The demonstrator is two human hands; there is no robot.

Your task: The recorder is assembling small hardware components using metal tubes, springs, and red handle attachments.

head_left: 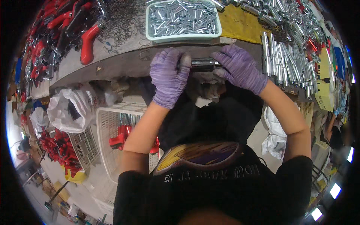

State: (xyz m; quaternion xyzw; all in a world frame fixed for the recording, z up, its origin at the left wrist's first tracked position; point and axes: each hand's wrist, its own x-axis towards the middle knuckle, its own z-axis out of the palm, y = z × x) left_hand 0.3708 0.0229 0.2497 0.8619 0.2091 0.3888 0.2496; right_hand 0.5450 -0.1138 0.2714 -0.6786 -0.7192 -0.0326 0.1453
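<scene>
A shiny metal tube [203,63] spans the gap between my hands at the front edge of the workbench. My left hand [169,77], in a purple knit glove, closes on its left end with the thumb on top. Gloved the same way, my right hand [240,68] grips the right end. Its fingers cover that end, so I cannot see how the tube finishes there. Just beyond my hands stands a pale green tray [183,38] full of small metal pins or tubes.
Red handles [88,44] and thin wire pieces lie on the bench at left. Long chrome tubes [282,62] are piled at right by a yellow cloth [242,23]. Below the bench at left are a white sack [70,112] and a white plastic crate [103,138] holding red-handled parts.
</scene>
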